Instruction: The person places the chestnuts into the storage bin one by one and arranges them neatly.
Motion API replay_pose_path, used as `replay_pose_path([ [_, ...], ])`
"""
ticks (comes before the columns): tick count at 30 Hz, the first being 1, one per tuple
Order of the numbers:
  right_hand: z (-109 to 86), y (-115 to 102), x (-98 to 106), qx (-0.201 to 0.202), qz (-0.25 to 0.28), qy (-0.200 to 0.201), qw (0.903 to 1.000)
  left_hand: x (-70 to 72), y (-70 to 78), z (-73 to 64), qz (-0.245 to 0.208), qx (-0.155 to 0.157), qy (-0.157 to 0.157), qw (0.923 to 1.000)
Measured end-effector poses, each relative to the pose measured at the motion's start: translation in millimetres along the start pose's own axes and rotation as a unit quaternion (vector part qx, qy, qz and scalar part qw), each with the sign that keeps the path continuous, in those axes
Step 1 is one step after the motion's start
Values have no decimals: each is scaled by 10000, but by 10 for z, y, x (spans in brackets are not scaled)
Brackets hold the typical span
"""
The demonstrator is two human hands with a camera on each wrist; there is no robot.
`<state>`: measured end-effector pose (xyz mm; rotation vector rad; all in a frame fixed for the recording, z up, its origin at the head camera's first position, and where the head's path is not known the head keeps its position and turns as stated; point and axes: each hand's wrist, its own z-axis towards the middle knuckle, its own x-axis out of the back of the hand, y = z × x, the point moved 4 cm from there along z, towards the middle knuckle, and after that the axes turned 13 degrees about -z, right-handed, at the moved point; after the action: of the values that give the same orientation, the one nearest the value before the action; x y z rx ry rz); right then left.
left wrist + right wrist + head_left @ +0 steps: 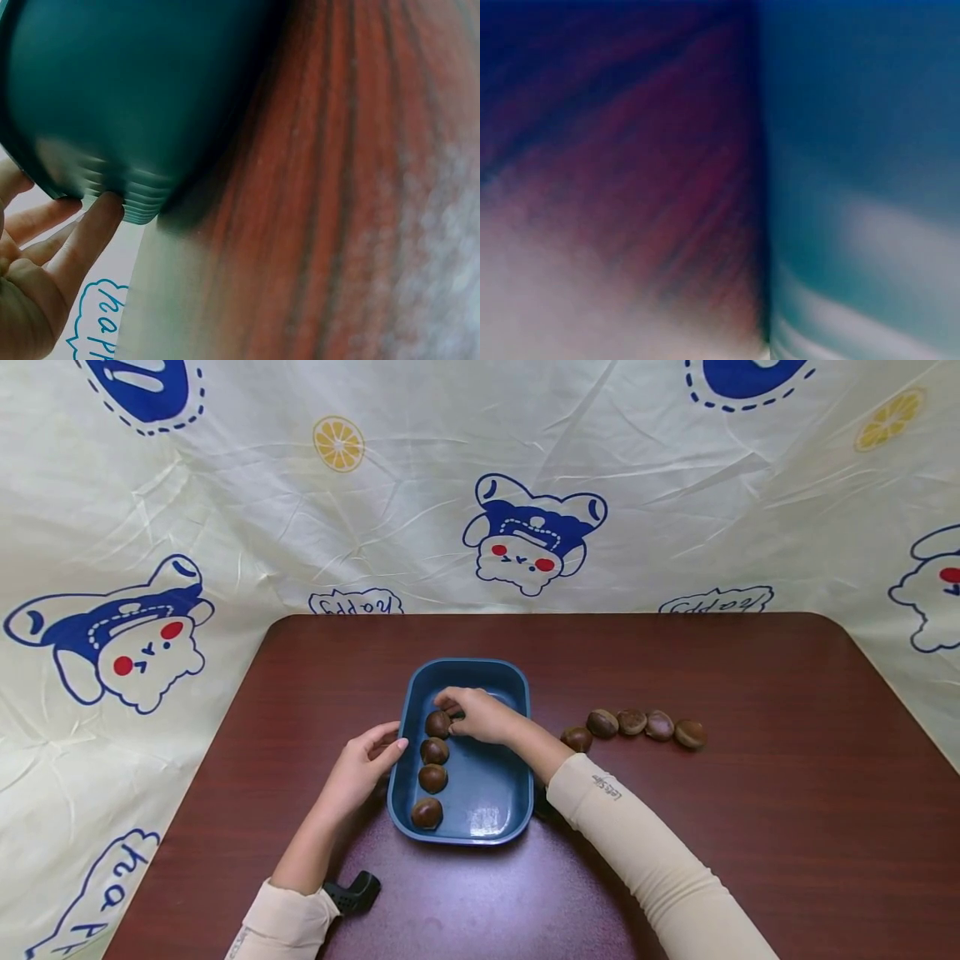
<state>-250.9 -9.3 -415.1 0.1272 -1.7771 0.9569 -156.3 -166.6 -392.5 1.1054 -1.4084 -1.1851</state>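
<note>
A blue rectangular tray (487, 837) lies on the table, with chestnuts in a column along its left side. My right hand (480, 714) reaches in over the tray's right rim and pinches the topmost chestnut (438, 724) between thumb and fingers. Below it in the column sit a second chestnut (434, 751), a third (432, 778) and a lowest one (427, 813). My left hand (360, 768) touches the tray's left wall from outside, its fingers (94, 232) fairly straight in the left wrist view. The right wrist view is blurred and shows neither hand nor chestnuts.
To the right of the tray, several chestnuts (632, 722) form a row on the dark red-brown table (787, 827). My right forearm (637, 852) crosses near the row's left end. A printed cloth (420, 527) hangs behind the table.
</note>
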Motion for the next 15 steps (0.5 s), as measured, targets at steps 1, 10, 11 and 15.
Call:
replay_pose_path([
  [1,-2,3,6,0,55,44,10000,4,-16,6,-17,-5,-5,10000],
  [10,-76,10,118,351,910,513,9939,75,-311,126,-68,-30,27,10000],
  [11,-90,9,135,396,999,552,9927,75,-321,130,-45,-50,31,10000],
  [15,-162,4,209,558,1323,695,9872,79,-329,133,8,-113,61,9999],
])
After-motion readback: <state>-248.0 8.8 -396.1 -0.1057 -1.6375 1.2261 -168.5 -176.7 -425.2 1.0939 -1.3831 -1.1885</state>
